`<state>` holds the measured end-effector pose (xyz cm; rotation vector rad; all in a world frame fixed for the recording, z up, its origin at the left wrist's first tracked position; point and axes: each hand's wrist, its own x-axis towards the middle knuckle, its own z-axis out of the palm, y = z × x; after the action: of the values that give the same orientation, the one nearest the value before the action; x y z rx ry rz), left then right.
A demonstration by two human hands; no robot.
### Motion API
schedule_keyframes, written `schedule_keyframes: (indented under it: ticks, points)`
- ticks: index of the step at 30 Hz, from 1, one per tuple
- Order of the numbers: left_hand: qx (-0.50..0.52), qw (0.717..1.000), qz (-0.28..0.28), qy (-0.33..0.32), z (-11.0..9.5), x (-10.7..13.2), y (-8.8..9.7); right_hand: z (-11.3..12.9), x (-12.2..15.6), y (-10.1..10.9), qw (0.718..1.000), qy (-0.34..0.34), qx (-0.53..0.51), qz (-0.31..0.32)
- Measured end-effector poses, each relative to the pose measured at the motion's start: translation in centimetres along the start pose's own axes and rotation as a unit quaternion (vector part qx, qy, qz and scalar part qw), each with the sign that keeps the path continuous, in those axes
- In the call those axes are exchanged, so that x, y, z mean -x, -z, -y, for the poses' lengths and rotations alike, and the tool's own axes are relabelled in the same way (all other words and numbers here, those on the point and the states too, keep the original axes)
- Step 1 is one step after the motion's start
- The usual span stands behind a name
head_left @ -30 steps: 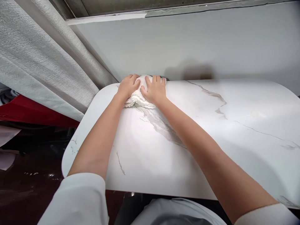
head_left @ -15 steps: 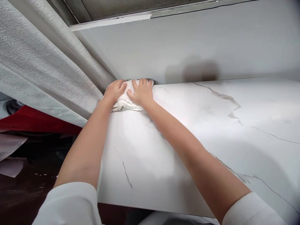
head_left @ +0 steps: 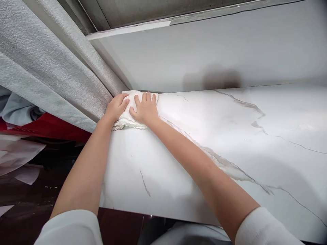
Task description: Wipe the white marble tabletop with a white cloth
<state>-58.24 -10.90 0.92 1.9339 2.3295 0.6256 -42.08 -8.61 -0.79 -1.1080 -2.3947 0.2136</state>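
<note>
A folded white cloth (head_left: 129, 123) lies flat on the white marble-patterned tabletop (head_left: 178, 105), in the far left corner by the curtain. My left hand (head_left: 117, 108) presses on the cloth's left side, its thumb apart from the fingers. On the right part of the cloth rests my right hand (head_left: 145, 109), palm down with fingers spread. Both hands are open and push on the cloth from above. The underside of the cloth is hidden.
A grey textured curtain (head_left: 63, 64) hangs along the left end of the table. Behind the tabletop rises a pale upright panel (head_left: 166, 58). Red fabric (head_left: 58, 126) and pale sheets (head_left: 20, 153) lie below on the left, near a dark glossy surface (head_left: 33, 204).
Both hands and the cloth have slid slightly toward me, away from the back panel. More of the cloth's far edge shows now. The camera view has shifted a little.
</note>
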Motion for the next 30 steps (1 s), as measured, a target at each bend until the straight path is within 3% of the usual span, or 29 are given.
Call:
schedule_keyframes:
  ticks: [9,19,25,30]
  points:
    - [-0.055,0.998,0.0,-0.017,-0.2,4.8,0.7,2.3,4.4,0.7,1.0,0.017,-0.007,-0.002]
    - [-0.087,0.996,-0.012,-0.033,-2.2,14.4,2.3,5.2,11.9,2.7,0.997,0.079,0.004,-0.009]
    - [-0.089,0.996,-0.018,0.01,-3.0,21.0,3.5,7.4,16.6,3.8,0.99,0.137,-0.011,-0.016]
    - [-0.076,0.995,-0.023,0.067,-3.5,23.8,4.3,8.5,18.1,4.0,0.984,0.172,-0.033,-0.019]
